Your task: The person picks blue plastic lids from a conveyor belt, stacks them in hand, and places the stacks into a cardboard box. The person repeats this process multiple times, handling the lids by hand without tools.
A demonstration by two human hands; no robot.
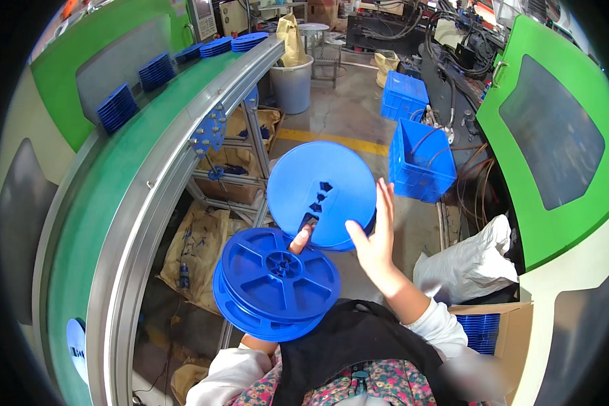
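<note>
A blue reel (277, 274) with a spoked face and a round hub is tilted in front of my body, with a second blue flange just beneath it. My left hand (301, 240) holds it from below; only a thumb or finger shows above the rim, and the rest is hidden. Beyond the reel, overlapping it, stands a smooth blue disc (311, 179) with dark slots near its middle and a thicker dark edge at its lower right. My right hand (379, 237) is open at the disc's right edge, fingers stretched up and thumb apart. Whether it bears any weight, I cannot tell.
A green conveyor belt (149, 111) curves along the left, carrying several blue disc stacks (157, 71) and a single disc (77, 348). To the right are blue crates (423, 162), a white sack (467, 264), a carton (517, 338) of blue parts and a green machine door (555, 135).
</note>
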